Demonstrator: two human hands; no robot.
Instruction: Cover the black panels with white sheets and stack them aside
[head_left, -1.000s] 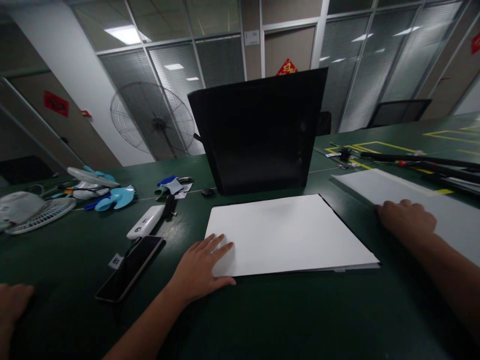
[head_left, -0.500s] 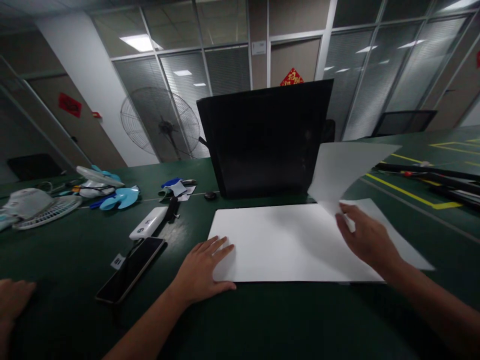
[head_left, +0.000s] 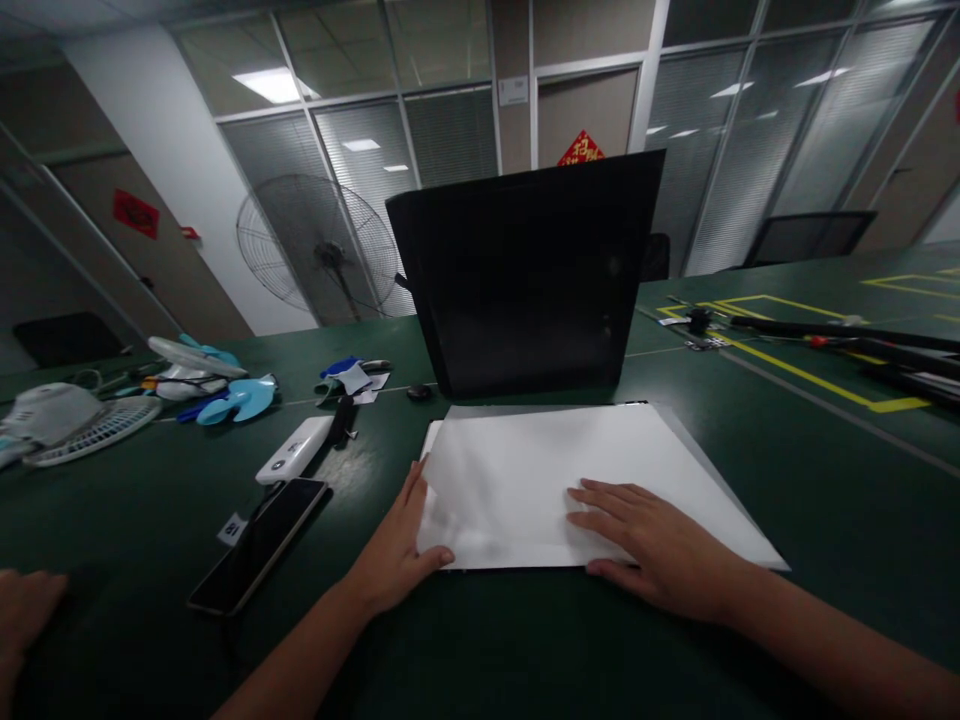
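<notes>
White rectangular paper [head_left: 517,470] lies under spread right fingers [head_left: 600,521]; left fingers [head_left: 412,503] splay at its side.
Glass partitions [head_left: 451,130] stand beyond the green counter's [head_left: 525,650] far edge.

The one view looks from the person's head, forward and down across a dark green smooth tabletop [head_left: 525,650]. It sits above and behind the bare left hand [head_left: 397,545] and bare right hand [head_left: 660,550], which reach in from the near side. White flat rectangular paper [head_left: 517,470] lies close, below the middle of the view. A black upright rectangular panel [head_left: 525,280] stands farther off, roughly centred, and hides part of the background. The wide span takes in light-blue rounded fan blades [head_left: 241,400] at left, yellow flat tape [head_left: 896,405] at right and, farthest away, a grey glass partition [head_left: 716,170].
</notes>
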